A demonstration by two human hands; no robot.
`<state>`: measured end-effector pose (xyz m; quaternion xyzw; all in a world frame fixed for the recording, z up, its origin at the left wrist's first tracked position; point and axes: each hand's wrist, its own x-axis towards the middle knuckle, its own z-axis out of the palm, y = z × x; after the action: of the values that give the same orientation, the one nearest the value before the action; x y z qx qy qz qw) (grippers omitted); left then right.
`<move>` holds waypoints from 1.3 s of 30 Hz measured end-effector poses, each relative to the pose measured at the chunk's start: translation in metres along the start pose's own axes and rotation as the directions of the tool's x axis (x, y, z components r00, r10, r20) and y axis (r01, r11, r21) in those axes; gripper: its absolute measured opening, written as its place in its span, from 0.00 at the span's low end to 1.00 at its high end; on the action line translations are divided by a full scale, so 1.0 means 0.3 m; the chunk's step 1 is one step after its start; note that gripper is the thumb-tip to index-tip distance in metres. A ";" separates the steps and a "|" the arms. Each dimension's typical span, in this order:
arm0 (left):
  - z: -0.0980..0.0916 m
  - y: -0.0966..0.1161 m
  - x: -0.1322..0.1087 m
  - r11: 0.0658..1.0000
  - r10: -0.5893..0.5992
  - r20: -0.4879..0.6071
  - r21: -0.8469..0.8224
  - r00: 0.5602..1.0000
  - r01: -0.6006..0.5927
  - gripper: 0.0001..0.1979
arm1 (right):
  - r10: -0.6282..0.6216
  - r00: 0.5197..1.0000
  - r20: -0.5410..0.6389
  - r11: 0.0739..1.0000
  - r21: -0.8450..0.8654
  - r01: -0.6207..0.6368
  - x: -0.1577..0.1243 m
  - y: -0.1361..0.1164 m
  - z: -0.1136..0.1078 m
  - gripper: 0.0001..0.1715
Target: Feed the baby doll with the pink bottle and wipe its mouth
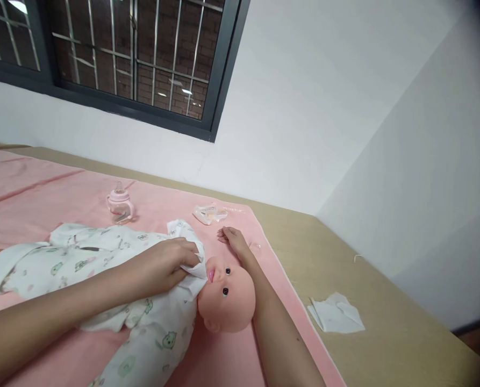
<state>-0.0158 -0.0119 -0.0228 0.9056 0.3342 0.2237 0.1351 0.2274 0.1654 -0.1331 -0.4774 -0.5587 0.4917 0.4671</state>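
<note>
A baby doll (231, 301) lies on its back on a pink sheet (240, 220), its bald head toward the right. It wears a white romper (102, 242) printed with green animals. My left hand (171, 263) is closed on a white cloth (193, 277) at the doll's neck, just below the chin. Whether this cloth is part of the romper I cannot tell. My right hand (234, 240) rests on the sheet beyond the doll's head, fingers loosely stretched out and holding nothing. That forearm runs close along the top of the head.
A pink baby bottle (120, 204) with handles stands upright behind the doll. Near my right hand lies a crumpled clear plastic wrapper (210, 214). On the wooden surface (304, 247) at right is a folded white tissue (336, 313). A white wall and barred window (135, 54) rise behind.
</note>
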 end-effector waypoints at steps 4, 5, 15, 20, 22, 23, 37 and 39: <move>0.002 -0.004 0.000 0.999 -0.007 -0.025 0.041 1.000 0.008 0.12 | -0.014 1.000 0.006 1.000 0.011 0.014 0.005 0.008 -0.001 0.16; 0.002 -0.005 0.001 0.999 -0.013 -0.028 0.052 1.000 0.014 0.13 | -0.016 1.000 0.006 1.000 0.013 0.016 0.006 0.010 -0.001 0.16; 0.016 -0.023 0.005 0.994 0.000 -0.074 0.110 0.997 0.008 0.13 | -0.007 1.000 0.000 1.000 -0.011 0.007 0.000 0.000 0.001 0.15; 0.025 -0.026 0.007 0.993 -0.018 -0.068 0.113 0.998 0.025 0.13 | -0.005 1.000 -0.006 1.000 -0.013 0.005 -0.004 -0.005 0.004 0.15; 0.034 -0.031 0.006 0.993 -0.005 -0.076 0.115 0.997 0.014 0.13 | -0.003 1.000 -0.006 1.000 -0.013 0.002 -0.005 -0.006 0.006 0.15; 0.038 -0.034 0.006 0.994 0.004 -0.081 0.114 0.997 0.005 0.12 | -0.003 1.000 -0.006 1.000 -0.013 0.003 -0.006 -0.007 0.006 0.15; 0.074 -0.070 0.015 0.996 0.072 -0.219 0.066 0.973 -0.059 0.10 | -0.008 1.000 0.010 1.000 -0.017 0.008 -0.003 -0.004 0.001 0.15; 0.074 -0.072 0.017 0.996 0.070 -0.220 0.066 0.973 -0.057 0.10 | -0.008 1.000 0.012 1.000 -0.024 0.008 -0.003 -0.003 0.000 0.16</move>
<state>-0.0131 0.0054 -0.0490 0.8888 0.3246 0.3176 0.0626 0.2275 0.1645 -0.1323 -0.4779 -0.5691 0.4859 0.4601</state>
